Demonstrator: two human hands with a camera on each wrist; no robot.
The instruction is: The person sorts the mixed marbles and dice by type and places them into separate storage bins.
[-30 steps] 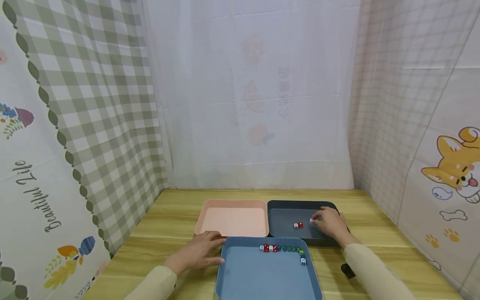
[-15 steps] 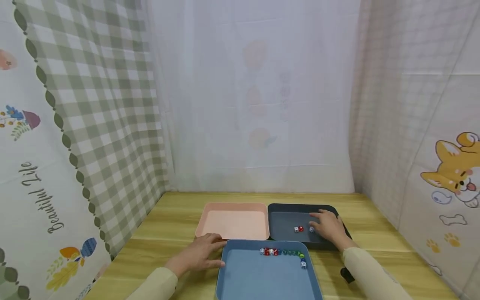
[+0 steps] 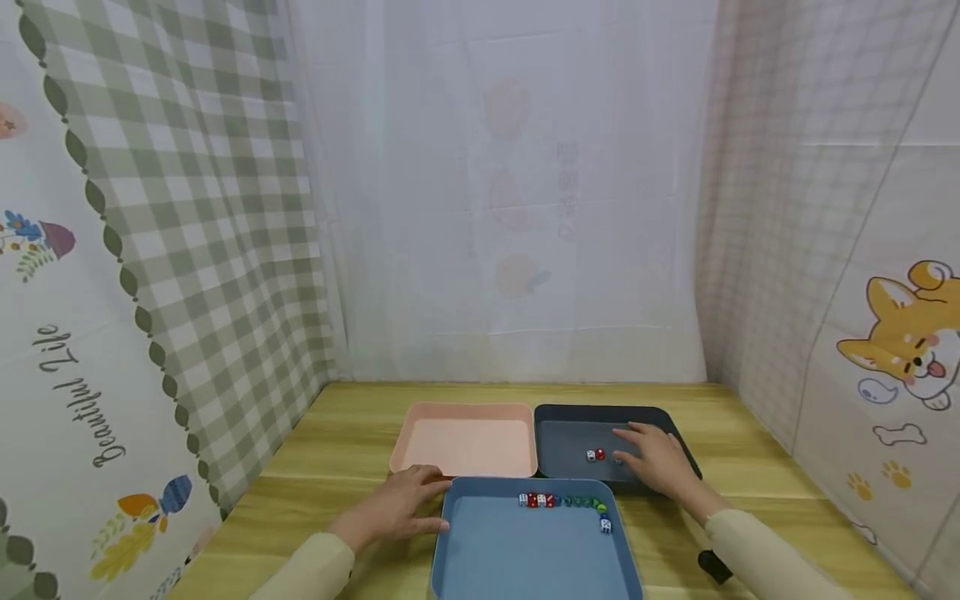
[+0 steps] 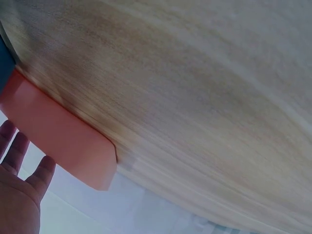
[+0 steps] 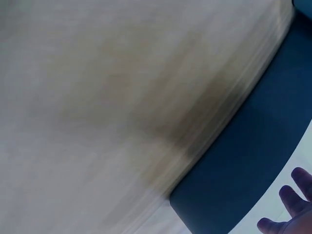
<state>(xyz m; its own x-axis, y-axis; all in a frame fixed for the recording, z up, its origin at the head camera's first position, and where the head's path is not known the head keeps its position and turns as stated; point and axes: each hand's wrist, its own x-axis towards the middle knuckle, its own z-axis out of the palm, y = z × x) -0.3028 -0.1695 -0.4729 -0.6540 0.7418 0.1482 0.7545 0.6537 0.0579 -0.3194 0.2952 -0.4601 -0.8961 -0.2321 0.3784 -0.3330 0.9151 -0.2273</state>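
Note:
My left hand [image 3: 401,504] rests at the left edge of the blue tray [image 3: 525,562], its fingers loosely spread and touching the rim. Over the right part of the black tray [image 3: 562,429], my right hand [image 3: 660,458] hovers with fingers apart and nothing between them. A small die [image 3: 618,457] lies under its fingertips, partly hidden. To the left of that sit a white die [image 3: 591,455] and a red die [image 3: 600,454], side by side. In the right wrist view, the fingers [image 5: 292,200] of my right hand show beyond the dark tray wall [image 5: 243,156].
A pink tray [image 3: 465,437] stands left of the black one, behind the blue tray. Along the blue tray's far side runs a row of red and white dice [image 3: 542,501] and green pieces [image 3: 581,501], ending at a white-faced die [image 3: 605,524]. A black object [image 3: 714,567] lies by the right sleeve.
My right hand has let go of the small die, spread its fingers, and shifted slightly left over it. The die now lies nearer the tray's front. My left hand has stayed put.

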